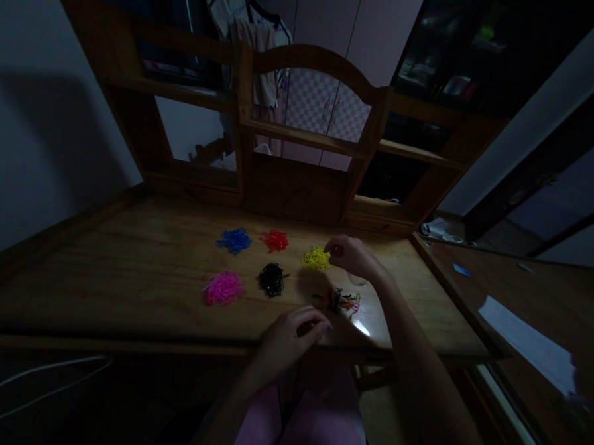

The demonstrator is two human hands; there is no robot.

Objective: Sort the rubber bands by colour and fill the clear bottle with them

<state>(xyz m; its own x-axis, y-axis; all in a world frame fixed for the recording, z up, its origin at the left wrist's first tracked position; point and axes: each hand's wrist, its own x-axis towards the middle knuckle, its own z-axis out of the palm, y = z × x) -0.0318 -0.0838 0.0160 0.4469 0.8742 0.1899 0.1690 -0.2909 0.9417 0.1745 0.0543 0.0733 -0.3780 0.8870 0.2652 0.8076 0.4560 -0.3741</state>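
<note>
My right hand (345, 251) is at the right edge of a pile of yellow rubber bands (316, 258), its fingertips pinched together; whatever they hold is too small to make out. Low at the desk's front edge, my left hand (296, 332) is curled with thumb and forefinger together, and I cannot see anything certain in it. Between the hands and to the right lies a small heap of mixed-colour bands (343, 300). Further left are piles of black bands (272, 279), red bands (275, 240), blue bands (234, 240) and pink bands (222, 288).
The piles lie on a wooden desk (126, 260) with a wooden shelf frame (306, 143) along its back. Under my right wrist is a clear round item (358, 279). White paper (530, 341) rests on a lower surface at right. A white cable (45, 369) hangs at lower left.
</note>
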